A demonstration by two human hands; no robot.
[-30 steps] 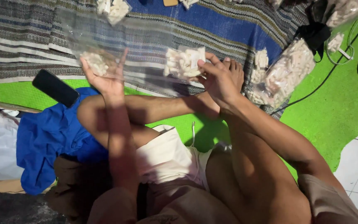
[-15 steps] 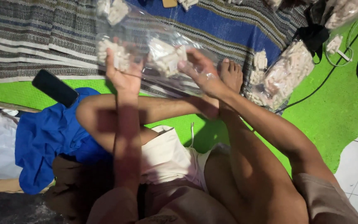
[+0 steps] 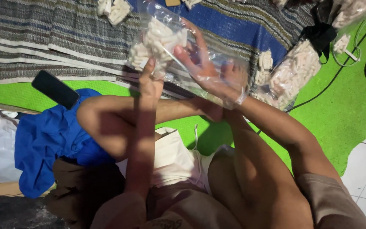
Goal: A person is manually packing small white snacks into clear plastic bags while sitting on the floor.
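Right hand (image 3: 206, 70) deep inside a clear plastic bag of small white pieces (image 3: 162, 42), above the striped woven mat (image 3: 43, 38).
Left hand (image 3: 149, 82) pinches the bag's underside; best to hold the mouth wide and support the sagging load.

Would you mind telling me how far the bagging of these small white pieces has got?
Done: a filled clear bag lies on the striped mat. In hand: the left hand holds up a clear plastic bag partly filled with white pieces, and the right hand is inside it. Left: loose piles of white pieces lie on the mat, unbagged.
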